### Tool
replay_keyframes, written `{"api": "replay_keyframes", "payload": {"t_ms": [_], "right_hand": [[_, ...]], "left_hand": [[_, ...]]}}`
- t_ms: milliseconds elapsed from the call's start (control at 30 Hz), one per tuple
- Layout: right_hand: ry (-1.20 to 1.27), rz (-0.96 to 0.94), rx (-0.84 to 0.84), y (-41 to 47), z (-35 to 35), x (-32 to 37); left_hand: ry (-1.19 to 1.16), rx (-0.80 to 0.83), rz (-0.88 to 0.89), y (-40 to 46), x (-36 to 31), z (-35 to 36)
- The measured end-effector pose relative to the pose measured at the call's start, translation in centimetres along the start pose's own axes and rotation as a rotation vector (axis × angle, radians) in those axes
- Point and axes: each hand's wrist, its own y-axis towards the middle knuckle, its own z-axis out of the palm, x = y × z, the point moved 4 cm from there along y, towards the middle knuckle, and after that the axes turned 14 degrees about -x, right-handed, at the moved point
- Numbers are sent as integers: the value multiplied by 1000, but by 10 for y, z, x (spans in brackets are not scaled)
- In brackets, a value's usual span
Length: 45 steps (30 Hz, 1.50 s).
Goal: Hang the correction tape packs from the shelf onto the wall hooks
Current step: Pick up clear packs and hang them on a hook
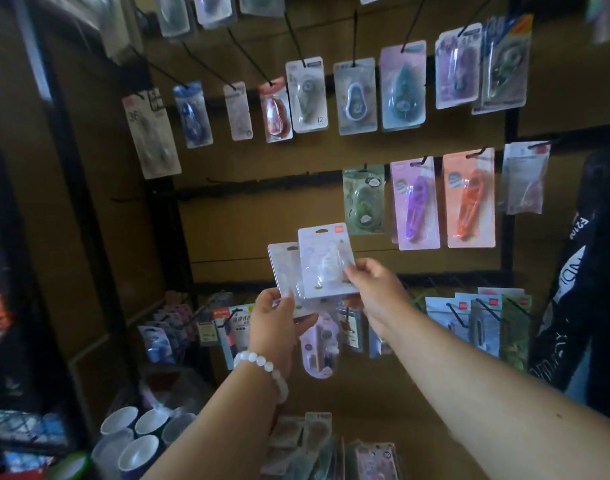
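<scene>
Your right hand (373, 289) pinches the front correction tape pack (326, 261) by its right edge, raised before the brown wall panel (262, 216). Your left hand (279, 317), white bead bracelet (262, 367) at the wrist, grips the rear pack (281, 268) from below. Both packs overlap, just under the bare black hooks (227, 183).

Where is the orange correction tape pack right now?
In the head view, the orange correction tape pack hangs on the middle row, right side, between the purple pack and a pale pack.
</scene>
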Motion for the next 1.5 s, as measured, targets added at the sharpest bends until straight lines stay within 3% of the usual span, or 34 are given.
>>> {"api": "replay_keyframes", "payload": {"t_ms": [433, 833, 1167, 1333, 1500], "right_hand": [[-6, -208, -37, 37, 43, 83], [-50, -210, -172, 58, 49, 57], [-68, -35, -285, 93, 65, 42], [-189, 113, -313, 113, 79, 41], [-301, 238, -209, 101, 79, 22]], "left_hand": [[-40, -15, 56, 30, -42, -1], [-22, -110, 102, 56, -27, -20], [-12, -117, 79, 77, -18, -16], [3, -93, 76, 89, -16, -12], [-23, -58, 42, 88, -16, -4]]}}
